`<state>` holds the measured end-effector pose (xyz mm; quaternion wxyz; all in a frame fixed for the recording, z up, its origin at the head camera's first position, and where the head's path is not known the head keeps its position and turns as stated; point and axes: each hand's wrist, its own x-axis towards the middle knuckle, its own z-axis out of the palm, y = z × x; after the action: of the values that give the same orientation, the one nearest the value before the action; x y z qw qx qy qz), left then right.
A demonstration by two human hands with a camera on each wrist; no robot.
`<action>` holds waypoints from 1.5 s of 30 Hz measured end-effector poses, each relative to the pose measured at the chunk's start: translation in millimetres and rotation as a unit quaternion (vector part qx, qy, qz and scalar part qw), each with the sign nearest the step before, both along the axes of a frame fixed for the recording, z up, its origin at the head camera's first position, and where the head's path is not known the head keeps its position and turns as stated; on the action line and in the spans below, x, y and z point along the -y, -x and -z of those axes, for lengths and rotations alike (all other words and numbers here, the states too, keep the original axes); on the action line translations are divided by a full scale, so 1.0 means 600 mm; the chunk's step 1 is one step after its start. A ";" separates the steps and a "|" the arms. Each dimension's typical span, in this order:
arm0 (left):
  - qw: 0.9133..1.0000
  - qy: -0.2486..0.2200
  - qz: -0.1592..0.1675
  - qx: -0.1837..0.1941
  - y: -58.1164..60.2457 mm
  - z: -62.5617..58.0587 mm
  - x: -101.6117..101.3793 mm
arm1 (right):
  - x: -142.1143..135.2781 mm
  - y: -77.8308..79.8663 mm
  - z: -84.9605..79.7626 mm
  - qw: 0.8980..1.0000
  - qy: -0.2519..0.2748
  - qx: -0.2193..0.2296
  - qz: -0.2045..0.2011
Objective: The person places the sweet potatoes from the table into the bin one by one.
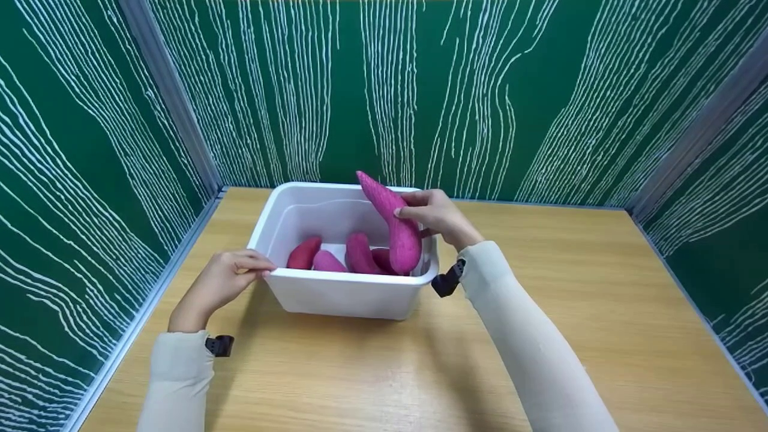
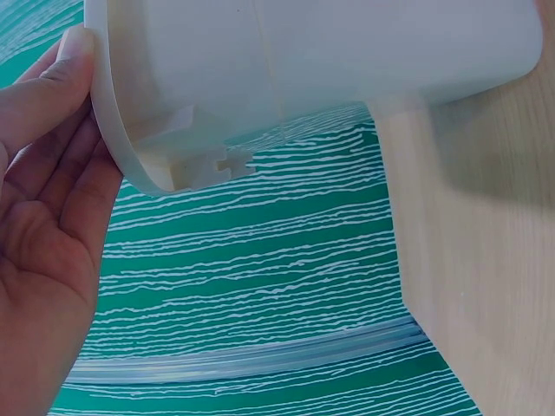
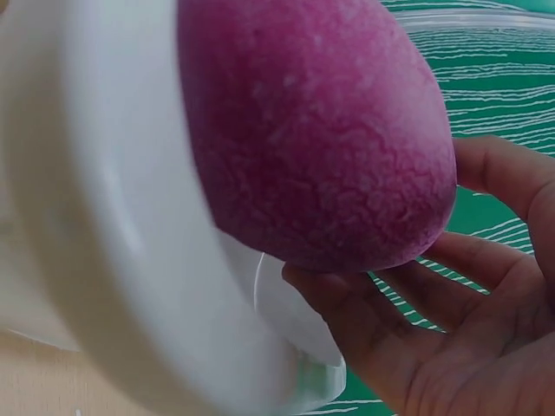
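Note:
A white plastic bin (image 1: 351, 294) stands on the table, with several red and pink sweet potatoes inside, among them a red one (image 1: 305, 253), a lighter pink one (image 1: 328, 261) and a magenta one (image 1: 361, 254). My right hand (image 1: 441, 217) holds a large pink sweet potato (image 1: 391, 225) by its side, thumb and fingers round it, over the bin's right part. Its pointed end is up and its thick end down; the right wrist view shows the wrinkled skin (image 3: 321, 139) close to the bin wall. With my left hand (image 1: 225, 279) I pinch the bin's rim (image 2: 108, 130) at the near left corner.
A wooden table (image 1: 570, 312) extends round the bin. Green panels (image 1: 480, 120) with white wavy lines rise at the back and both sides, joined by grey metal posts (image 1: 174, 96). The bin stands close to the back panel.

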<state>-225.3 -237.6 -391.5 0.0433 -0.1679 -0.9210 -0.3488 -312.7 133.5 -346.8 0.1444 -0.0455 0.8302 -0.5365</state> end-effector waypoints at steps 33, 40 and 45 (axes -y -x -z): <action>1.000 0.005 -0.010 0.009 0.001 0.000 0.000 | -0.025 -0.007 0.003 0.999 0.036 0.006 0.035; 1.000 0.001 -0.003 0.011 0.000 0.000 -0.002 | -0.040 -0.009 0.006 0.999 0.033 0.008 0.036; 1.000 0.000 0.000 0.013 0.000 -0.004 -0.003 | -0.054 -0.014 0.005 0.999 0.034 0.008 0.039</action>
<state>-225.4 -235.6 -388.9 0.0313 -0.1636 -0.9216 -0.3505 -304.3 166.1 -349.9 0.1282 -0.0133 0.8115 -0.5699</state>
